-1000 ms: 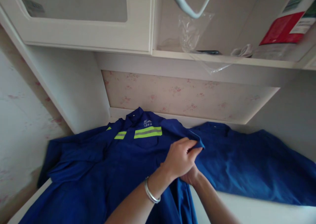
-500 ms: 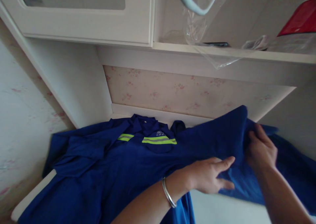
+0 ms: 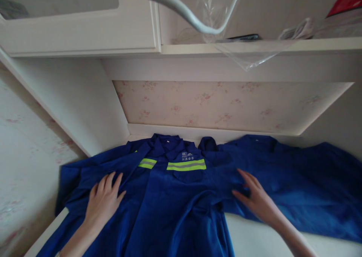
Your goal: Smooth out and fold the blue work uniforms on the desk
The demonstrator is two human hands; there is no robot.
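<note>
A blue work jacket (image 3: 158,208) with yellow-green and grey reflective strips and a white chest logo lies spread out, collar toward the wall. My left hand (image 3: 104,198) rests on its left side with the fingers spread. On the other side, my right hand (image 3: 254,196) hovers at or just over the jacket's sleeve, thumb and fingers apart, holding nothing; whether it touches the cloth I cannot tell. A second blue garment (image 3: 305,185) with a collar lies flat at the right, beside and partly against the jacket.
The garments lie on a white surface (image 3: 254,234) that shows at the front. Above hangs a white cabinet (image 3: 135,34) and a shelf (image 3: 283,45) with a clear plastic bag (image 3: 246,62) drooping over its edge. A pale curved tube (image 3: 181,13) crosses overhead.
My left hand has moved from the right side to the jacket's left part. My right hand has let go of the raised cloth, which now lies flat, and shifted left.
</note>
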